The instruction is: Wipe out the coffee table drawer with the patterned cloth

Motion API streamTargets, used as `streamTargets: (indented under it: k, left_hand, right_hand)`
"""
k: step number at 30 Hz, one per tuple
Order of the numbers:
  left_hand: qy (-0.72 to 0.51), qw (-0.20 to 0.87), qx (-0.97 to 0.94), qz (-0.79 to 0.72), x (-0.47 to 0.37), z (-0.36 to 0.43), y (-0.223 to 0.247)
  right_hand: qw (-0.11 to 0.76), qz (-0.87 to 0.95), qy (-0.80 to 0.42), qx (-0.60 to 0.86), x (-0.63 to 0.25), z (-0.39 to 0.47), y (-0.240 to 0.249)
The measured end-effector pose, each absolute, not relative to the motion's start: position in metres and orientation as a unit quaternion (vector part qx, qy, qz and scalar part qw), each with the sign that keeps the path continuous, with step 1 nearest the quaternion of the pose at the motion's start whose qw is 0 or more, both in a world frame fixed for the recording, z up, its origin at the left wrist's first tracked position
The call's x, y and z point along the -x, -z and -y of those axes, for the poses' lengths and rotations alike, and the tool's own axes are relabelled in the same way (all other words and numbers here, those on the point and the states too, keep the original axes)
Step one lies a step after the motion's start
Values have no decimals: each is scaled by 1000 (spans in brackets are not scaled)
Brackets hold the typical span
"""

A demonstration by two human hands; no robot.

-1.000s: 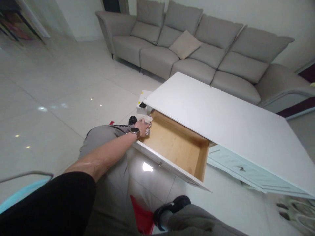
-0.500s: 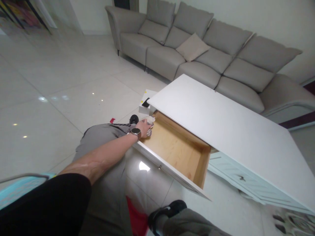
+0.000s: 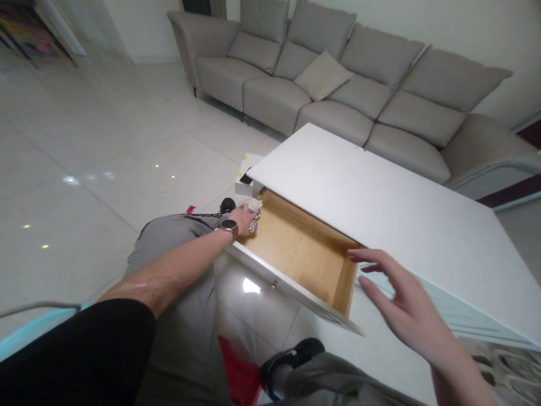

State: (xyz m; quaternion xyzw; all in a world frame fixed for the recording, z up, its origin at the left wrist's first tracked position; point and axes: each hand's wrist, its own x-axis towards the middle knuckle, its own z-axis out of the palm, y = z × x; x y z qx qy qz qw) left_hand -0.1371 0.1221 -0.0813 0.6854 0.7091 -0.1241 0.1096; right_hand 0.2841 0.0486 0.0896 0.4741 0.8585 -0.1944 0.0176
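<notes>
My left hand (image 3: 242, 220), with a watch (image 3: 229, 226) on its wrist, is at the left end of the pulled-out drawer (image 3: 291, 248). Its fingers are closed over a crumpled, pale, patterned cloth (image 3: 254, 206), part of which pokes out below the hand. Bare wood shows across the drawer's floor. Off the drawer's right end hangs my right hand (image 3: 395, 293), fingers apart and holding nothing. Its fingertips overlap the drawer's right wall in view; whether they touch it I cannot tell.
The drawer belongs to a white coffee table (image 3: 380, 214). A white box (image 3: 244, 189) with a dark object on it stands by the table's left corner. A grey sofa (image 3: 274, 101) runs behind. Below are a red thing (image 3: 239, 375) and my black shoe (image 3: 296, 361).
My right hand has come into view from the lower right, up to the drawer's right end. My left hand stays on the cloth at the left end. The view has shifted slightly.
</notes>
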Motion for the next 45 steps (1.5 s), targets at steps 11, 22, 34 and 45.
streamTargets:
  k: [11, 22, 34, 45]
  left_hand:
    - [136, 97, -687, -707, 142, -118, 77]
    - [142, 69, -688, -709, 146, -119, 84]
    - [137, 65, -677, -720, 148, -115, 91]
    - [172, 90, -692, -696, 159, -113, 87]
  right_hand:
    - [204, -842, 333, -373, -245, -30, -5]
    - [184, -849, 313, -384, -239, -25, -15]
    - [185, -853, 300, -385, -235, -19, -6]
    - [222, -856, 288, -369, -226, -16, -11]
